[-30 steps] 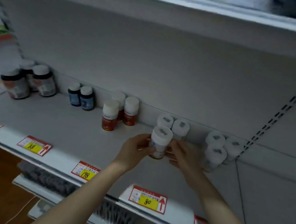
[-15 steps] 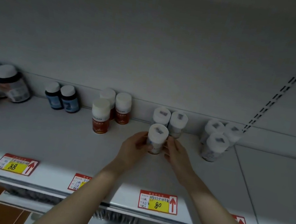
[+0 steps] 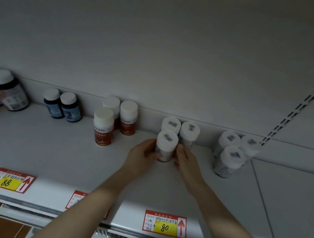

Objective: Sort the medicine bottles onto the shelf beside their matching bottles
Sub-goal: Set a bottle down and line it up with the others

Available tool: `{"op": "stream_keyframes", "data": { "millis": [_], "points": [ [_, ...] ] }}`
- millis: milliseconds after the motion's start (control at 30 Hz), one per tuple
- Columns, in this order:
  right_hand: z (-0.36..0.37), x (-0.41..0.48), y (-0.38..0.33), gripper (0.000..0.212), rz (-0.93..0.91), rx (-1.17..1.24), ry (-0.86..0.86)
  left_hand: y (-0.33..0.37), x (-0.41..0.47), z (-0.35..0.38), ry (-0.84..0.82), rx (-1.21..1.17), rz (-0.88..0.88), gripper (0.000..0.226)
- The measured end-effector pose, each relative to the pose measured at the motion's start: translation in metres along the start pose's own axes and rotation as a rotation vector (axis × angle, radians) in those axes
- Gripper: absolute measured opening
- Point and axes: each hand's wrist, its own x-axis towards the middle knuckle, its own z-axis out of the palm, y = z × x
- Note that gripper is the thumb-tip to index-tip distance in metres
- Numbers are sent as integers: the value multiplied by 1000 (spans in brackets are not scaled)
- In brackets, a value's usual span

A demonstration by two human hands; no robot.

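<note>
White-capped bottle (image 3: pixel 166 146) upright on shelf (image 3: pixel 48 149), fronting matching pair (image 3: pixel 180 128).

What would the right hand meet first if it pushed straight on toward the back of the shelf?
Likely the right-hand rear white bottle, which stands just beyond the right hand; behind it is the back panel. Depth is hard to judge.

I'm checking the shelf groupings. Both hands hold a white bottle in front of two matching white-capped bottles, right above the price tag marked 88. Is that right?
Not quite: the tag is wrong. In the head view, the left hand and right hand hold the white bottle in front of the two matching bottles, above the tag marked 80. The 88 tag sits far to the left.
</note>
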Motion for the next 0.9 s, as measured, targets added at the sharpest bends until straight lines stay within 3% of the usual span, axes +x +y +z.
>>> {"op": "stream_keyframes", "data": {
  "millis": [233,367,433,500,667,900],
  "points": [
    [-1,1,-3,31,-2,-11,11,4,-4,-1,-17,40,-6,35],
    [-2,-4,-1,45,1,-29,55,9,-17,-7,6,80,-23,11],
    [-3,-8,0,47,-13,-24,82,13,-26,-11,45,89,-47,18],
    [-4,-13,0,45,-21,0,125,18,-36,-14,107,89,-55,27],
    [-7,-30,1,28,-48,72,204,35,-57,-12,217,19,34,21],
    [-36,-66,3,20,-58,187,334,72,-77,29,42,-69,86,25]
  ]
}}
